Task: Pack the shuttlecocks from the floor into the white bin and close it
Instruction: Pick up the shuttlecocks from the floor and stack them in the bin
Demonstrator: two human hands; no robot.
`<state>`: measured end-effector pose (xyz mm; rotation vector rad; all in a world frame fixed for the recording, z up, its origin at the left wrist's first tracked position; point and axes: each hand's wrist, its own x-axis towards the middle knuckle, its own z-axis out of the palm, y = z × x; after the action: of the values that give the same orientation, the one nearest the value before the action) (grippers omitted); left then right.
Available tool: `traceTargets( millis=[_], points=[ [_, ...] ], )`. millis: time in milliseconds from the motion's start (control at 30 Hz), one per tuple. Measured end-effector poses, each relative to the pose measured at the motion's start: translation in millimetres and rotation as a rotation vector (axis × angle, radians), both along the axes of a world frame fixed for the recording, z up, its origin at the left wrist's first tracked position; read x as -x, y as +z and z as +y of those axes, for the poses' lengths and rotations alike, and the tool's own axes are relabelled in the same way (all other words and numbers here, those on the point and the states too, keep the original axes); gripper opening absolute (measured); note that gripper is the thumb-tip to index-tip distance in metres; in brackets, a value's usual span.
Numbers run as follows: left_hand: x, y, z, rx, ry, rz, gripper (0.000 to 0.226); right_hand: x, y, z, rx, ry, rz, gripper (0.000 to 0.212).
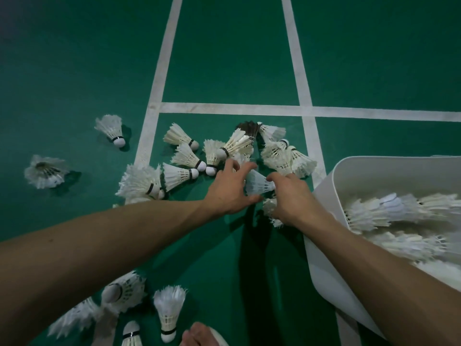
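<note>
As I gather, my left hand (229, 189) and right hand (291, 198) curl round one shuttlecock (258, 184) beside the 12 o'clock pile (182, 174). Next: lift it into the white bin (324, 245) at 3 o'clock.

crossing white court lines (234, 109)

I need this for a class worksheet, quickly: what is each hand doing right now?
Left hand: holds a feather shuttlecock by its skirt, fingers and thumb curled round it.
Right hand: curled over other shuttlecocks; grip cannot be told.
</note>
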<state>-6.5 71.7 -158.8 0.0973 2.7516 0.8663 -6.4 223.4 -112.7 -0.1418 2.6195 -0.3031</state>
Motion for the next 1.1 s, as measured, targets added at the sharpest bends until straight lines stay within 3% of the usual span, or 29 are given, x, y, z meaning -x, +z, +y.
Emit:
traceTargets(
  millis=[233,400,500,633,867,1100],
  points=[
    [5.7,-8.3,16.1,0.008,0.071,-0.019,0.055,-3.0,-2.1,0.6,0.019,-0.095,-0.037,0.073],
    [10.7,-12.2,15.3,-0.025,0.117,0.002,0.071,-4.7,-2.9,3.4,0.07,-0.143,-0.03,0.065],
    [14.4,-10.0,11.8,0.009,0.034,0.014,0.079,-5.3,-2.5,4.7,0.09,-0.146,-0.027,0.063],
    [19.1,-5.9,8.7,0.175,-0.099,0.001,0.073,-5.1,-0.1,6.7,0.116,-0.173,-0.05,0.065],
    [36.6,2.5,-0.2,0.333,-0.141,0.019,0.077,-2.9,3.4,7.6,0.181,-0.193,-0.067,0.074],
    [40.3,3.1,-1.9,0.285,-0.171,-0.046,0.064,-1.8,3.3,6.6,0.223,-0.207,-0.058,0.074]
  ],
)
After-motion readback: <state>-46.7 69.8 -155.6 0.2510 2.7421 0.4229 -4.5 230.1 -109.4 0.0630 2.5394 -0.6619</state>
